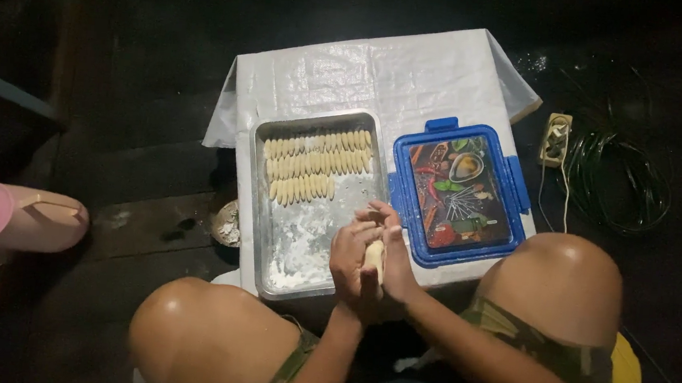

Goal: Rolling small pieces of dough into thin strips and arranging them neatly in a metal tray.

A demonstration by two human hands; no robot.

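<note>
A white sheet covers the low table in front of my knees. On it sits a metal tray, dusted with flour across its near half and bare there. Beside it is a blue-lidded box, shut. Three rows of shaped dough pieces fill the tray's far end, the third row shorter, so I judge roughly half the tray is left to fill. My left hand and right hand are pressed together, palms around one lump of dough, held over the tray's near right corner; its shape is hard to make out in this dim light.
</note>
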